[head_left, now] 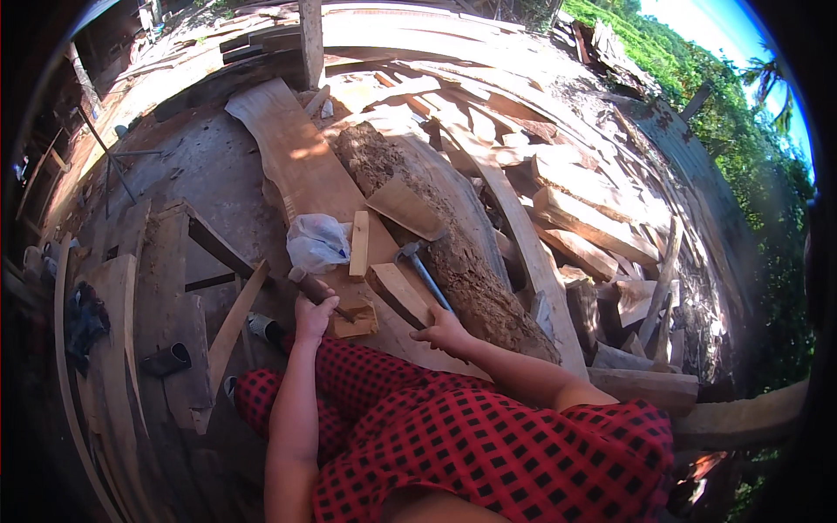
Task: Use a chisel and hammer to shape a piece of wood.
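Head view: hammer [427, 278], any lettering illegible

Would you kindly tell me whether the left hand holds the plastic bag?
No, the left hand grips a brown handle, with the plastic bag beyond it.

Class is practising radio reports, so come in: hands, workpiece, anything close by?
Left hand closed on chisel, blade end at small wood block. Right hand closed on hammer. Plastic bag close, just beyond left hand.

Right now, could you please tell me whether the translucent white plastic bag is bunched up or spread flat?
Bunched up: the bag shows as a crumpled, rounded heap beside the pale wooden block.
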`<state>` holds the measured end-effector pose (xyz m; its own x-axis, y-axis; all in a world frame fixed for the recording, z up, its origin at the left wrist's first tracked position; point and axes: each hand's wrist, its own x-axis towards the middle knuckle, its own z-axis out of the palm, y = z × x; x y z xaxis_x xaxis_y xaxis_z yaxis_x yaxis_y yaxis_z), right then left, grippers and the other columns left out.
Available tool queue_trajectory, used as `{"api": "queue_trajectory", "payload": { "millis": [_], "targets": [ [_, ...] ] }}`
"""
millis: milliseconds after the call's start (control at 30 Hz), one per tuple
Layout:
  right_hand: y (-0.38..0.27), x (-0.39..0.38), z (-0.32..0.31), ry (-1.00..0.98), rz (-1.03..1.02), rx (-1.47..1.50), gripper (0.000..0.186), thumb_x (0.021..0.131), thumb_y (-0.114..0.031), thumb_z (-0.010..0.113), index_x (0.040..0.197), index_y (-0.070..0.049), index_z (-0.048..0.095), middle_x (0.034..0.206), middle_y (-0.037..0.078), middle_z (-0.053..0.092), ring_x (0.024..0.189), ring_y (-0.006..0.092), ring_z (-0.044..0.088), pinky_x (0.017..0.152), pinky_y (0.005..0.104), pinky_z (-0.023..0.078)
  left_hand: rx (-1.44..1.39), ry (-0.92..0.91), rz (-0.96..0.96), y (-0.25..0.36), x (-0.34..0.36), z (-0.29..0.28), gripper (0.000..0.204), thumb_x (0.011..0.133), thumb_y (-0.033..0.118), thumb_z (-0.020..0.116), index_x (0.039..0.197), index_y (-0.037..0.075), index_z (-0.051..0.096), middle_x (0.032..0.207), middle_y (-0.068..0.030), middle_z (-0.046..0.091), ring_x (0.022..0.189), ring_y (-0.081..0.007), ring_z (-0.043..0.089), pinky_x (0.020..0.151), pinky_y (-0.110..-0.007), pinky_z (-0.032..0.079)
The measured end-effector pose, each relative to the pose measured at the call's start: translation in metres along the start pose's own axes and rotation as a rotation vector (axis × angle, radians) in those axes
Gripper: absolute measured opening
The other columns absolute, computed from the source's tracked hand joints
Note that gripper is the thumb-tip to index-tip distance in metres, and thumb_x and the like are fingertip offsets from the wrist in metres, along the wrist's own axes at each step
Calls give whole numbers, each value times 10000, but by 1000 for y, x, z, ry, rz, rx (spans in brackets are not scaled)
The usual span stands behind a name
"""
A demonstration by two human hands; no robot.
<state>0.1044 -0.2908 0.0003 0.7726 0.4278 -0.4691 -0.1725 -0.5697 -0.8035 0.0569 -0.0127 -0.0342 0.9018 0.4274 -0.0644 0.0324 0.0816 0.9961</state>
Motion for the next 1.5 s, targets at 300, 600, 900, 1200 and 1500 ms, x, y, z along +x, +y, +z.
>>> {"api": "queue_trajectory", "payload": {
  "millis": [300,600,900,1200,1500],
  "targets": [
    [78,22,24,119,-16,-657,685,633,-340,756,1114,3,410,963,214,613,926,364,603,772,443,472,-187,416,-271,-1,-20,-12,240,779,112,666,936,106,485,769,-11,548,649,-126,582,553,-272,520],
    [49,33,21,-152,20,-1057,759,605,-432,777,1126,15,452,1089,189,596,1023,314,591,844,376,486,-95,355,32,35,-23,-24,213,782,166,683,890,110,508,776,14,566,684,-78,578,543,-221,495],
    [-27,75,23,-132,-166,-1178,655,636,-477,730,1119,-63,575,1087,152,595,1003,287,587,824,380,481,-88,575,13,58,-33,-68,210,783,149,685,908,95,525,804,-2,570,692,-94,588,561,-240,503],
    [-13,108,88,-135,-694,-989,975,530,-349,815,1339,-98,331,1292,120,429,1237,303,367,999,474,301,-204,335,-87,48,-44,-57,272,780,181,628,994,53,520,880,-47,558,810,-139,574,685,-306,521],
    [-5,111,98,-53,-666,-981,1013,476,-394,821,1331,-110,356,1294,81,455,1252,265,358,999,540,233,-71,134,-58,31,-31,-37,321,825,213,650,1066,65,499,960,-37,538,900,-141,563,757,-319,523]
  ]
}}
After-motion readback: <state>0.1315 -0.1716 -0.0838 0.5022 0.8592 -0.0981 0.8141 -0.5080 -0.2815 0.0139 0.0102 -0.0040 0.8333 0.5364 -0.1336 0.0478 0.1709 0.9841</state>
